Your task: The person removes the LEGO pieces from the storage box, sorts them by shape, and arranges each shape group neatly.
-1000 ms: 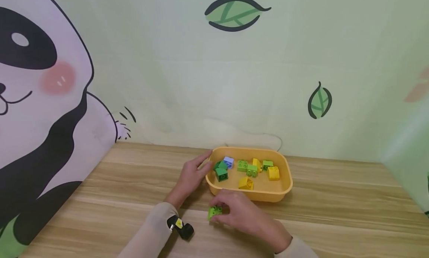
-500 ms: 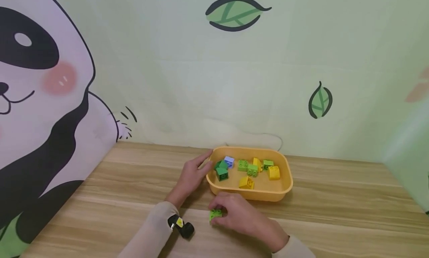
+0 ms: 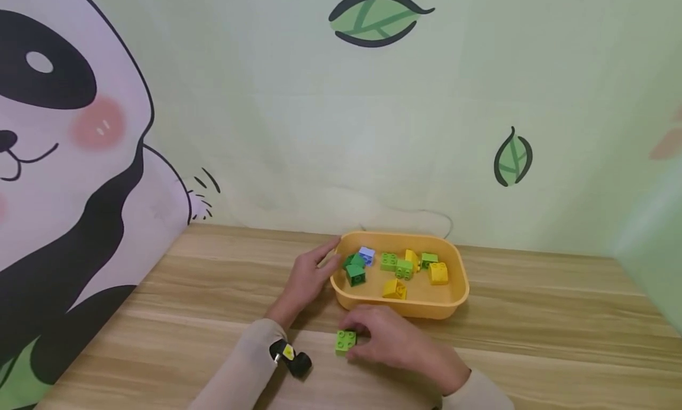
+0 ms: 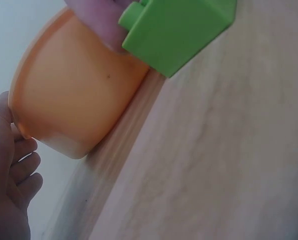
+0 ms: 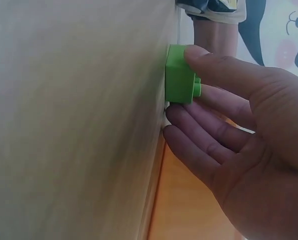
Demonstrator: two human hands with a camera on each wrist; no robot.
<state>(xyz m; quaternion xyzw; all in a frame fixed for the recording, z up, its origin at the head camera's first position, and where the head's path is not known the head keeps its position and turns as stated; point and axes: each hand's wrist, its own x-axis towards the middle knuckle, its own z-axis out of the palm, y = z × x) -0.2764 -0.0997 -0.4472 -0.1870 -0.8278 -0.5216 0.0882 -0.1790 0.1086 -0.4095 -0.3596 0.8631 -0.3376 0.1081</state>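
The right hand (image 3: pixel 396 342) is pinching a light green block (image 3: pixel 346 342) resting studs-up on the table (image 3: pixel 533 333), thumb at its near side, fingers parted only block-wide at its far side. Beyond, the left hand (image 3: pixel 305 280), fingers loosely extended, is touching an orange bin (image 3: pixel 410 309) near the table's far edge.

Green block (image 5: pixel 180 77) between fingers (image 5: pixel 201 134), on wooden tabletop (image 5: pixel 74 120)
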